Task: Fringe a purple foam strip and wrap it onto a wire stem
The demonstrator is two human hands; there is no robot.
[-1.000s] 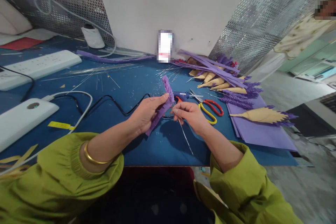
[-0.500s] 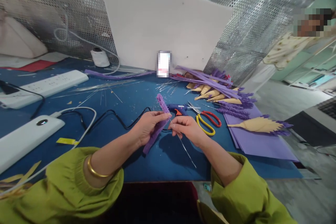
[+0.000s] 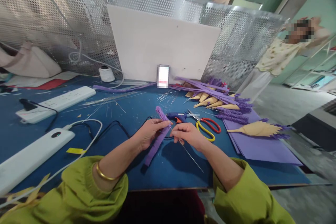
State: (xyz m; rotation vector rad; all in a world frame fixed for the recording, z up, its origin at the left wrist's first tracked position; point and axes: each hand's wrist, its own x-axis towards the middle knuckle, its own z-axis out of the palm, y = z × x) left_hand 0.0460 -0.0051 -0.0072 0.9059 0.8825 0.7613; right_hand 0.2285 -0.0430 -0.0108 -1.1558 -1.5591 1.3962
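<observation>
Between finger and thumb, my left hand (image 3: pixel 151 133) pinches a purple paper strip (image 3: pixel 155 150) where it meets a thin metal wire (image 3: pixel 193 159). The strip's upper end is a fringed purple flower head (image 3: pixel 160 113) wound round the wire; its loose tail hangs down toward the table's front. My right hand (image 3: pixel 188 135) has its fingers closed on the wire just below the flower head, and the bare wire sticks out toward the lower right. Just beyond my hands lie a blue glue gun (image 3: pixel 176 116) and scissors (image 3: pixel 206 129) with one red and one yellow handle.
On the right are purple sheets (image 3: pixel 265 154), a paper-wrapped flower bunch (image 3: pixel 253 129) and several more bunches (image 3: pixel 210 102). Two white power strips (image 3: pixel 59 103) and cables lie left. A phone (image 3: pixel 163 76) leans on a white board (image 3: pixel 162 42). Another person (image 3: pixel 278 54) stands at far right.
My view has tilted up slightly, so the scene sits lower. Both hands keep their hold on the strip and wire; the wire's free end points a little further right. The other person's arms are now raised.
</observation>
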